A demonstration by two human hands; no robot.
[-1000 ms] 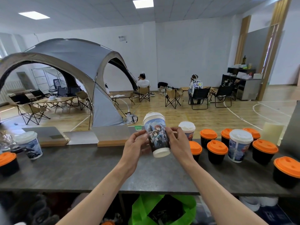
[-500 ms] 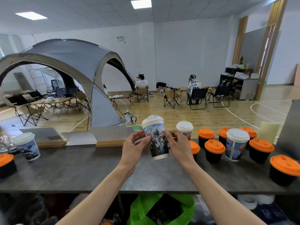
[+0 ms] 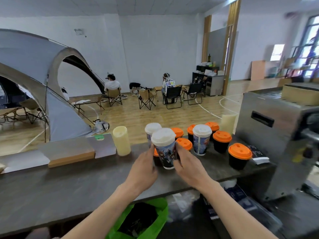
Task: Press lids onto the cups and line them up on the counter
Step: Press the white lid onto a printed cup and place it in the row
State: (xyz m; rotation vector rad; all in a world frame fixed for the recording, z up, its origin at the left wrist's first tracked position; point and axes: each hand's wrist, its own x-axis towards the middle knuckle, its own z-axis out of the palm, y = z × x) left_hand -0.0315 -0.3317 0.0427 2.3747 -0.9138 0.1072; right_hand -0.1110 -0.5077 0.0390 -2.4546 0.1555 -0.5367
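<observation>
A tall printed cup (image 3: 166, 152) with a white lid on it stands on or just above the dark counter (image 3: 69, 183); contact is hidden. My left hand (image 3: 144, 167) holds its left side and my right hand (image 3: 187, 165) its right side. Right behind it is a second white-lidded printed cup (image 3: 151, 129), and a third (image 3: 201, 140) stands further right. Several black cups with orange lids (image 3: 239, 158) are grouped around them on the right part of the counter. One of those is half hidden behind my left hand.
A pale yellow stack of cups (image 3: 121, 143) stands left of the group, another (image 3: 227, 121) at the far right back. A steel machine (image 3: 276, 135) blocks the counter's right end. Wooden and grey boards (image 3: 72, 152) lie along the back edge. A green bag (image 3: 146, 219) sits below.
Both hands carried the white-lidded cup from mid-air over the counter's middle down and right, to the group of lidded cups. My view swung right, bringing the steel machine in.
</observation>
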